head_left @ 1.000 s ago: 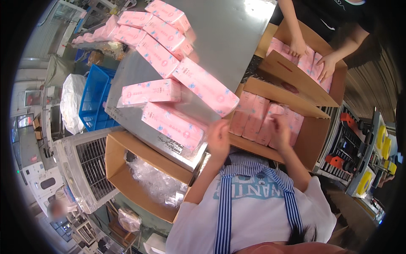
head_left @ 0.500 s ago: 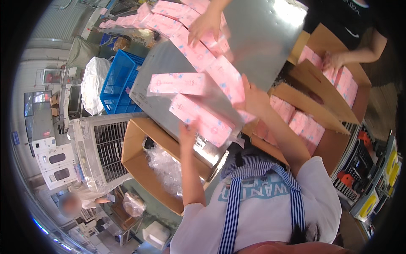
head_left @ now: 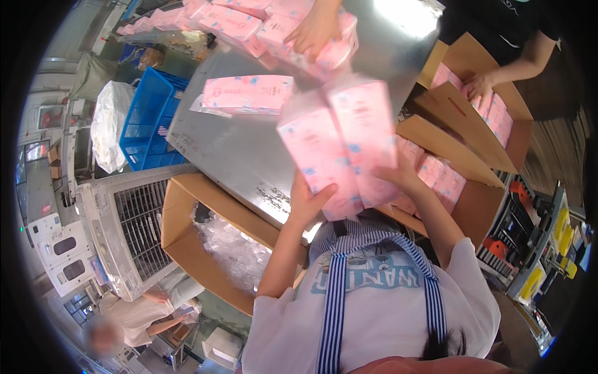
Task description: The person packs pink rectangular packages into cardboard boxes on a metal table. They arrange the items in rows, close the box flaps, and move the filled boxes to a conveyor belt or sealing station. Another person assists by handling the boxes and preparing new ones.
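Observation:
Two pink tissue packs with blue flower prints are pressed side by side between my hands, tilted up over the near edge of the metal table. My left hand [head_left: 309, 201] grips the left pack [head_left: 319, 159], its thumb on the near end. The right pack [head_left: 363, 140] has my right hand [head_left: 397, 176] closed on its outer side. A single tissue pack [head_left: 248, 94] lies on the table to the left. Beyond it, a co-worker's hand [head_left: 317, 31] rests on a row of packs [head_left: 232, 26].
An open carton [head_left: 470, 196] holding pink packs stands at my right. Behind it, a co-worker's other hand [head_left: 481, 88] reaches into a second carton [head_left: 520, 134]. On the left are a carton of clear plastic wrap [head_left: 230, 249], a blue crate [head_left: 149, 118] and the metal table [head_left: 218, 146].
My hands have brought two packs together and swung them upright toward me. The single pack on the left now lies flat. The co-worker's hand has shifted along the row.

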Motion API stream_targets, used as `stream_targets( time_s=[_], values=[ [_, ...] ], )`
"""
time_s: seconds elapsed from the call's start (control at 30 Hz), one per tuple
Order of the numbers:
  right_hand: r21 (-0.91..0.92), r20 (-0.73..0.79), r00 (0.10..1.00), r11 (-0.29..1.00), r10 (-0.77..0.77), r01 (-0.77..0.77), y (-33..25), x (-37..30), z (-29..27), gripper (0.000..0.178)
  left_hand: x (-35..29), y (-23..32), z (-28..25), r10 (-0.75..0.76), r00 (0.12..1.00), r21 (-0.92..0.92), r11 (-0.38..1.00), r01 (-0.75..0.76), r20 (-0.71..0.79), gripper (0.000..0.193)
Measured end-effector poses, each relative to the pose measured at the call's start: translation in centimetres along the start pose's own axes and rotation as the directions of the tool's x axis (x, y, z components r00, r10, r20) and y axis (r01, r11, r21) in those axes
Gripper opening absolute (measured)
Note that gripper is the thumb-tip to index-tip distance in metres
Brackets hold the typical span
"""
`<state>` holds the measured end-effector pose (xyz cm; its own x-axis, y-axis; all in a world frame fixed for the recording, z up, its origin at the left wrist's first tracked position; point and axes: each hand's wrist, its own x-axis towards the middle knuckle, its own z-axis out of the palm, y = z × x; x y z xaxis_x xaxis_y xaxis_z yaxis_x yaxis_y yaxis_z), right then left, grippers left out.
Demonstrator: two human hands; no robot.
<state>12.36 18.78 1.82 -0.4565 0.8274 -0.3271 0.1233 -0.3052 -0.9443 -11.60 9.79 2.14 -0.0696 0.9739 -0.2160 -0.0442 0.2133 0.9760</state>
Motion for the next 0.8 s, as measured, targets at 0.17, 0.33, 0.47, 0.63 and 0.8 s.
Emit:
stream_targets(
  time_s=[0.17,0.33,0.47,0.63,0.8],
  values=[
    [0.033,-0.423,0.906,0.999,-0.017,0.034,0.0,-12.6,-6.9,0.059,3.9,0.0,9.3,0.326,0.875,0.358,0.818,-0.451,0.358,0.089],
    [-0.008,-0.615,0.786,0.996,0.065,-0.089,8.6,-20.2,-8.0,0.052,3.2,-5.7,16.1,-0.053,0.768,0.439,0.845,-0.306,0.639,0.094],
    [0.09,-0.43,0.874,0.974,0.225,-0.206,14.2,-14.5,-7.2,0.048,6.1,-4.3,14.7,-0.313,0.764,0.818,0.334,-0.467,0.564,0.081],
    [-0.227,-0.253,0.929,0.916,0.271,-0.33,20.3,-7.1,-8.4,0.053,9.8,-9.6,14.8,-0.466,0.755,0.886,0.197,-0.42,0.461,0.059],
    [-0.532,-0.512,0.804,0.623,0.301,-0.573,16.6,-6.0,-10.1,0.051,13.3,-1.3,9.4,-0.217,0.807,0.733,0.588,-0.341,0.549,0.049]
  ],
)
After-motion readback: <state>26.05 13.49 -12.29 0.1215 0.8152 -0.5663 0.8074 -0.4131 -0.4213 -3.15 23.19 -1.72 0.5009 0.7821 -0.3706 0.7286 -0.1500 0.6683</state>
